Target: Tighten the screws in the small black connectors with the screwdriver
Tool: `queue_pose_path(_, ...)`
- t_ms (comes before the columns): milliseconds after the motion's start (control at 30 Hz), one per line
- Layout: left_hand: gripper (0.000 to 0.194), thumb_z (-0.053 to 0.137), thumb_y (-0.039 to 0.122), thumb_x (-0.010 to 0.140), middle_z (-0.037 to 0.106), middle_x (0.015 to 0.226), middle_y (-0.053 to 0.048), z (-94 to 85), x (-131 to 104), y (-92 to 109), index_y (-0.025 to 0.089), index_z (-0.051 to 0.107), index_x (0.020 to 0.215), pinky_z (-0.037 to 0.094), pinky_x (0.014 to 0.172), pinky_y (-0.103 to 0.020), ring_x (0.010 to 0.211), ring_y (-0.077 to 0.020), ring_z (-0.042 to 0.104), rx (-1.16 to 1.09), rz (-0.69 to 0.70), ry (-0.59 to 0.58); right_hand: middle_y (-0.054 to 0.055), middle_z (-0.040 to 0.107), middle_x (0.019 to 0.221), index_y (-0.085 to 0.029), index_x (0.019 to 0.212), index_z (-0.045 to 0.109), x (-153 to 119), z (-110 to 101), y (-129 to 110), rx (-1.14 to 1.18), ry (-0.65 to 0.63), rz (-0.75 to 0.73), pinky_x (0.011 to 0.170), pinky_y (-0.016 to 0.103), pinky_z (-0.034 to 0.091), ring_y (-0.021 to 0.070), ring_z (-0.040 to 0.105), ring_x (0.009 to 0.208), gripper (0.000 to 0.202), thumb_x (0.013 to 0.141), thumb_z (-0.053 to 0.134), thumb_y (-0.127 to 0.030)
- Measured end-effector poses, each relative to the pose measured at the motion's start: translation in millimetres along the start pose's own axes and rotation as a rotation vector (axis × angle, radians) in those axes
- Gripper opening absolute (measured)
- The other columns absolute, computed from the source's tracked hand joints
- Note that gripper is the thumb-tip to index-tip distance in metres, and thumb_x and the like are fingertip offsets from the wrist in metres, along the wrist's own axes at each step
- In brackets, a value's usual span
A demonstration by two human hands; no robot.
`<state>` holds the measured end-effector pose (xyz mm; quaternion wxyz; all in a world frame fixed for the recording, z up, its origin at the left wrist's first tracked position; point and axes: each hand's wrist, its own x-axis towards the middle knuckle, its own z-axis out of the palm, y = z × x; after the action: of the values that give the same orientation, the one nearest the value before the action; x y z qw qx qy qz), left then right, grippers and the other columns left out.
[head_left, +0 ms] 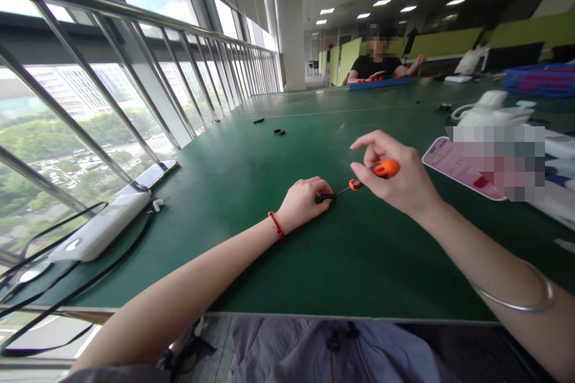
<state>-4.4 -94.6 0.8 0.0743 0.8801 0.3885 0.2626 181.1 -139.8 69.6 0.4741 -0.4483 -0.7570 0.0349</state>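
My left hand (308, 200) rests on the green table, its fingers closed around a small black part (327, 197) whose kind I cannot make out. An orange and black screwdriver (386, 168) lies in my right hand (404, 182), the handle against the palm. Thumb and index finger of that hand are held apart, off the front of the handle. The screwdriver's thin shaft slants down to the left, and its tip meets the black part at my left fingertips.
Small black pieces (279, 131) lie farther back on the green table (215, 191). A pink-screened phone (467, 169) is at right. A white power bank (101, 226) and cables lie left beside the railing (148, 15). Another person (380, 66) sits across, behind a blue tray (380, 84).
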Motion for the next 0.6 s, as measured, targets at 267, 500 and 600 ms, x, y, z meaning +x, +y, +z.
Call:
queue_pose_path(267, 0.01, 0.059, 0.021, 0.076, 0.063, 0.086, -0.001, 0.7, 1.9, -3.8, 0.017, 0.062, 0.084, 0.047, 0.068, -0.024, 0.076, -0.0133, 0.059, -0.182, -0.008, -0.045, -0.001, 0.057, 0.063, -0.021, 0.085, 0.059, 0.2, -1.3, 2.8, 0.015, 0.029, -0.038, 0.062, 0.028, 0.041, 0.0159, 0.053, 0.06, 0.014, 0.071, 0.058, -0.022)
queue_pose_path(500, 0.011, 0.061, 0.022, 0.075, 0.063, 0.084, -0.001, -0.5, 1.8, -4.3, 0.017, 0.063, 0.084, 0.047, 0.065, -0.023, 0.073, -0.0125, 0.058, -0.207, -0.021, -0.063, -0.001, 0.053, 0.053, -0.022, 0.068, 0.057, 0.9, -2.1, 1.0, 0.043, -0.08, 0.021, 0.053, 0.027, 0.036, 0.0135, 0.049, 0.05, 0.017, 0.079, 0.056, -0.034)
queue_pose_path(600, 0.011, 0.061, 0.022, 0.075, 0.064, 0.084, -0.002, -1.0, 2.0, -5.9, 0.017, 0.063, 0.084, 0.047, 0.065, -0.023, 0.073, -0.0126, 0.058, -0.22, -0.023, -0.077, 0.0, 0.058, 0.063, -0.021, 0.074, 0.058, 1.0, -2.3, 1.4, 0.062, -0.053, -0.024, 0.058, 0.028, 0.039, 0.0148, 0.052, 0.057, 0.005, 0.075, 0.057, -0.026)
